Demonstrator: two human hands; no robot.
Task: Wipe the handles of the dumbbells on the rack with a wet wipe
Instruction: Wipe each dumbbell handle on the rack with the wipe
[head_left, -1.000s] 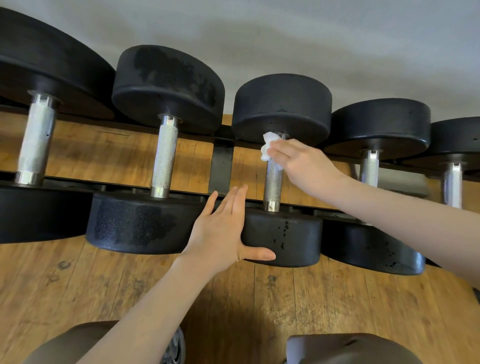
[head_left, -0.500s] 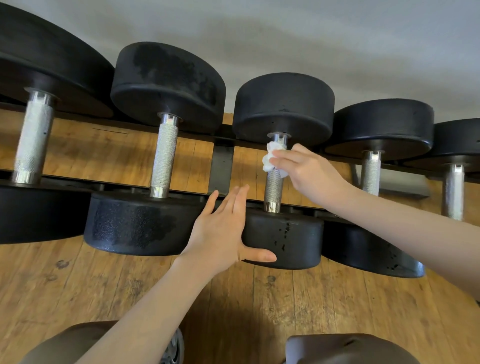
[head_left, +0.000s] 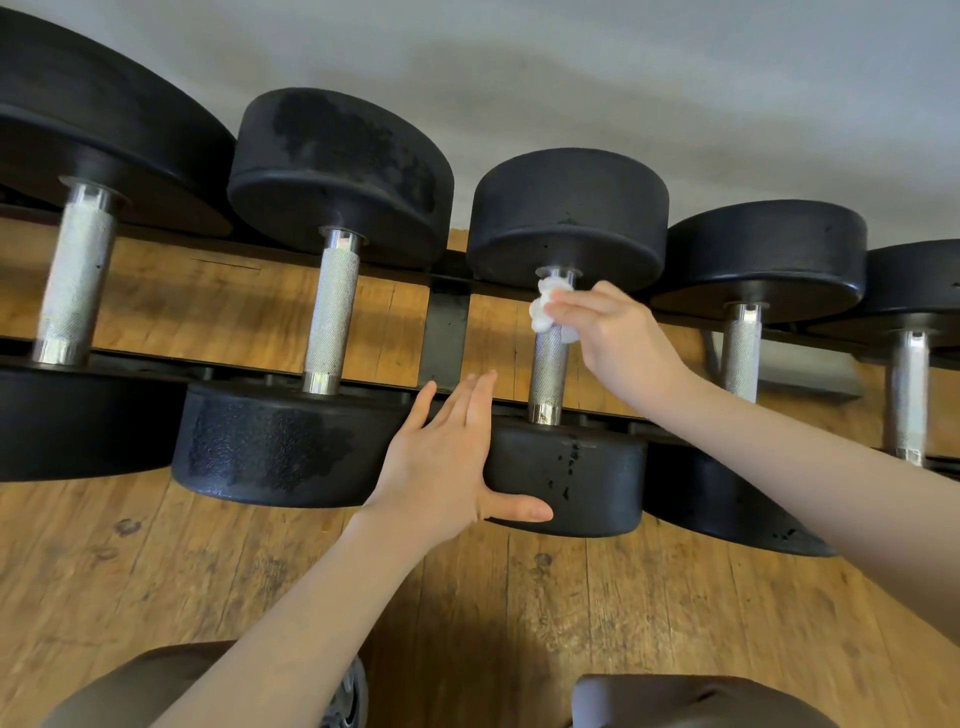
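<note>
Several black dumbbells with knurled silver handles lie side by side on a low black rack. My right hand holds a crumpled white wet wipe wrapped against the upper part of the middle dumbbell's handle, just under its far head. My left hand lies flat with straight fingers against the left side of that dumbbell's near head, thumb along its lower edge.
A larger dumbbell's handle stands to the left, and a still larger dumbbell's handle beyond it. Smaller dumbbells' handles are to the right. Wooden plank floor lies below; my knees show at the bottom edge; a grey wall is behind.
My right hand has slid the wipe a little down the handle from just under the far head. My left hand has stayed on the near head.
</note>
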